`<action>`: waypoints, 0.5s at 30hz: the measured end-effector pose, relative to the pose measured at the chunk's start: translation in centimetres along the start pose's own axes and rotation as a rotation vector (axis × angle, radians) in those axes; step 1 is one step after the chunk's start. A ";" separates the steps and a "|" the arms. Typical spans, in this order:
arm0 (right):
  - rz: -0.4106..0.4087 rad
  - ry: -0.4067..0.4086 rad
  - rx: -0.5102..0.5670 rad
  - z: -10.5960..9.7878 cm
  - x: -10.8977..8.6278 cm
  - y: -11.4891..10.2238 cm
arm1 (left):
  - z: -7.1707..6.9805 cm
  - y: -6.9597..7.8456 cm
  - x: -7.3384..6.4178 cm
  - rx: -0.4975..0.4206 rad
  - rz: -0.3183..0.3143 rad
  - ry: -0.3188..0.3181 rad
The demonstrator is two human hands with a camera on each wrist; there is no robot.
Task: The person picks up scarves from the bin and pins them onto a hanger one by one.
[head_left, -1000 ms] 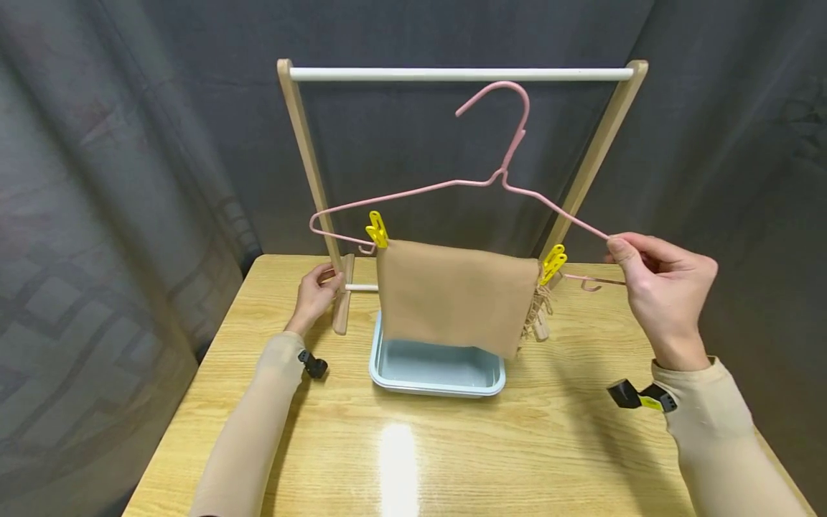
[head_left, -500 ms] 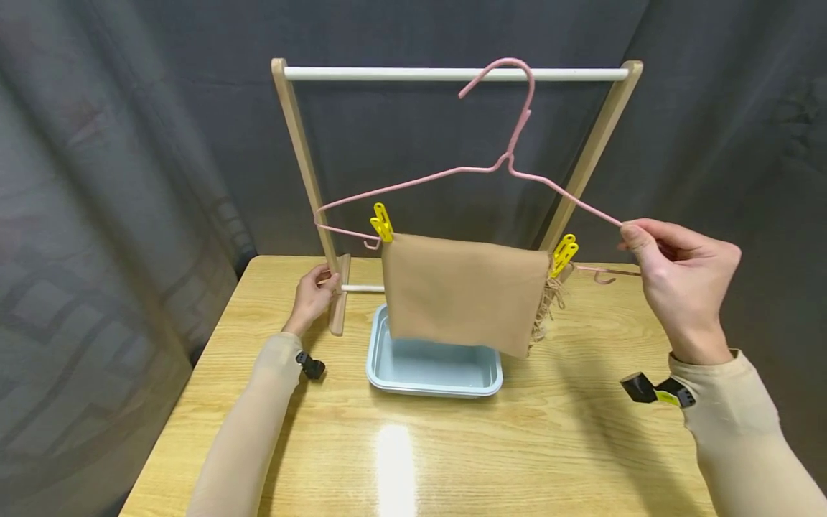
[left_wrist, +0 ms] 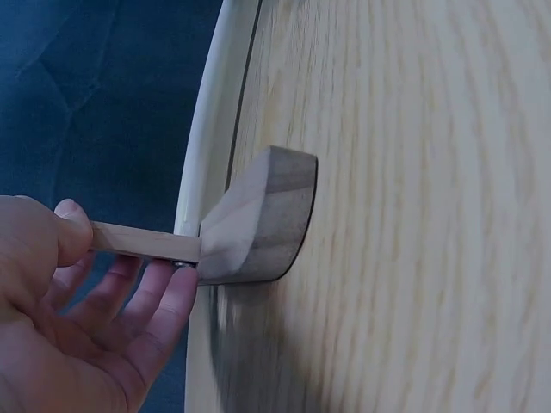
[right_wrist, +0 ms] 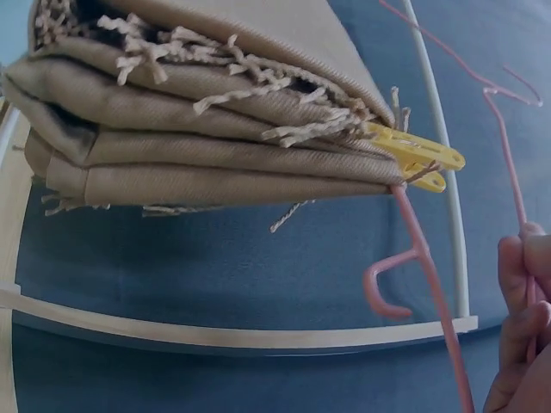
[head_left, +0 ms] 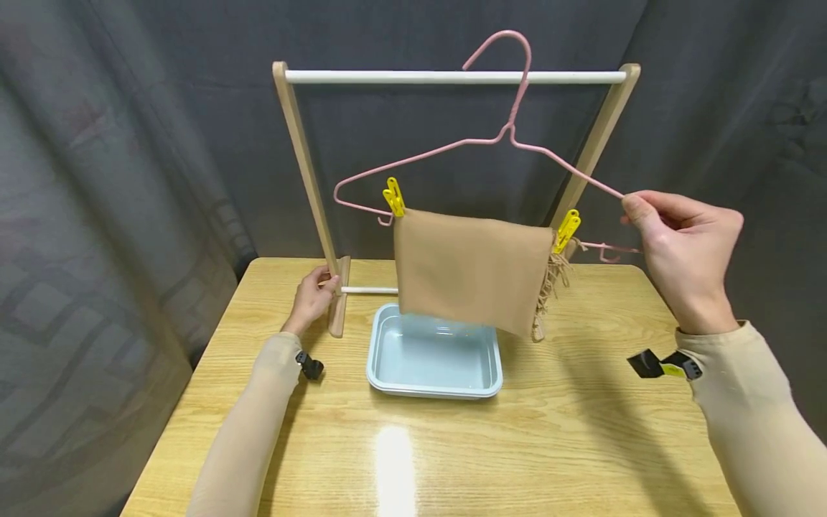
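Observation:
My right hand (head_left: 691,251) pinches the right shoulder of a pink clothes hanger (head_left: 426,154), holding it up before the rack. Over the hanger's lower bar hangs a folded tan scarf (head_left: 472,273) with twisted fringe at its right side. Two yellow clothespins (head_left: 394,197) clip the scarf at its upper corners. The hanger's hook rises above the rack's white top rail in the head view. My left hand (head_left: 313,294) grips the lower left post of the wooden rack (head_left: 304,158); in the left wrist view, thumb and fingers hold the post (left_wrist: 142,241) just above its foot (left_wrist: 258,215).
A pale blue basin (head_left: 434,391) stands on the wooden table (head_left: 310,445), below and in front of the scarf. Grey curtains (head_left: 142,143) surround the table at the back and sides. The rack's lower white rail (head_left: 370,291) runs partly behind the scarf.
My right hand has raised the hanger with the scarf and moved it a little right. Its hook has passed from below the top rail's height to above it. My left hand stays on the post.

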State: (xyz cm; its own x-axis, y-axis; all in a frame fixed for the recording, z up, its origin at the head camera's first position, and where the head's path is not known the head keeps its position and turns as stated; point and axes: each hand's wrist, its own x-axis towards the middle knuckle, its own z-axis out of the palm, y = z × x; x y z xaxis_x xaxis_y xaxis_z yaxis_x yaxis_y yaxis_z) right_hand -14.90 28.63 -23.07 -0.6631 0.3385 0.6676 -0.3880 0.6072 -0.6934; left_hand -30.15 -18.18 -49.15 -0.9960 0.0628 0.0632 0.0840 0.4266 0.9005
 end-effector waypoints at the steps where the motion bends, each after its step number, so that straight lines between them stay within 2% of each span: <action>1: 0.011 -0.003 -0.013 0.2 0.2 -0.1 | 0.0 0.0 0.0 0.010 -0.002 -0.005; 6: 0.078 -0.022 -0.056 1.3 1.5 -0.9 | -0.3 0.1 0.0 0.070 0.009 -0.022; 12: 0.143 -0.037 -0.067 2.6 3.3 -1.1 | -0.4 0.0 0.1 0.074 0.009 -0.019; 15: 0.150 -0.075 -0.039 2.3 3.5 -0.9 | -0.1 0.0 -2.3 0.062 -0.002 0.020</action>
State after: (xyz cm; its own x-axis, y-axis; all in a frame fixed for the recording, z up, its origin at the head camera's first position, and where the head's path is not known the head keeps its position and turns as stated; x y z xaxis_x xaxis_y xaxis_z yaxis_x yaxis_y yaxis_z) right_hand -18.33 27.61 -20.75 -0.7585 0.3737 0.5339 -0.2564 0.5821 -0.7717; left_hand -27.86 -18.41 -49.23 -0.9966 0.0437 0.0705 0.0829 0.4822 0.8722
